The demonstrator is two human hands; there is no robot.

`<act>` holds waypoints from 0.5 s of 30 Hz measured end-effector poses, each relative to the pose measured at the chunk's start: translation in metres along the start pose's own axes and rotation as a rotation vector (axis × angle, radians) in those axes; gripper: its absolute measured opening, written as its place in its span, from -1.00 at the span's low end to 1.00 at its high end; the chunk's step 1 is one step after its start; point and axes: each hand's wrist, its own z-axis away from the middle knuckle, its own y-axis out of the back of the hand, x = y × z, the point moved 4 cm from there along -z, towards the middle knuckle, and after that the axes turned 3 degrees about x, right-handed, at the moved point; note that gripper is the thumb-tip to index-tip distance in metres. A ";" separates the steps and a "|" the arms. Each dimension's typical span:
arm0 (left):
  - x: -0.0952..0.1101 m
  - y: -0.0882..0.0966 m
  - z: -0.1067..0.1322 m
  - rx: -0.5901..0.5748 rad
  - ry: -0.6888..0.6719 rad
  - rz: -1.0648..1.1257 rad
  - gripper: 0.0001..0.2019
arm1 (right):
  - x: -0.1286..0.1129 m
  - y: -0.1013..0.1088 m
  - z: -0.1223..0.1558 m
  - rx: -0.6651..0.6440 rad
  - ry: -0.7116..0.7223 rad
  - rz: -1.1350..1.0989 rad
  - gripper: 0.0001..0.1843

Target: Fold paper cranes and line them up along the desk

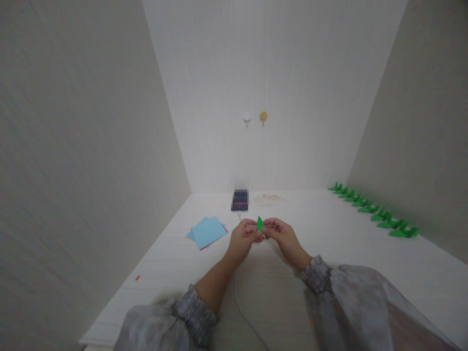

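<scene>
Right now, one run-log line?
left hand: pinching green folded paper | right hand: pinching same | left: blue paper stack | right: row of green folded pieces

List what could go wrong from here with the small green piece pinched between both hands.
The green piece is tiny and held only at the fingertips of the left hand and right hand; it could slip or crease crookedly. The cable runs beneath the forearms, so a sleeve might snag it and drag the dark device.
</scene>
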 end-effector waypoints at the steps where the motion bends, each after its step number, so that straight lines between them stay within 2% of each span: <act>1: -0.001 0.000 0.000 -0.002 0.003 -0.022 -0.68 | 0.000 0.000 0.000 -0.007 -0.001 0.028 -0.79; 4: -0.005 0.002 -0.001 0.008 0.014 -0.086 -0.75 | -0.001 0.001 0.001 -0.018 0.017 0.106 -0.81; 10: -0.007 0.004 -0.003 0.030 -0.025 -0.255 -0.73 | 0.000 0.006 0.000 0.052 0.070 0.291 -0.83; 15: -0.001 0.000 -0.002 -0.026 -0.141 -0.503 -0.72 | -0.008 0.005 0.002 0.033 0.258 0.545 -0.82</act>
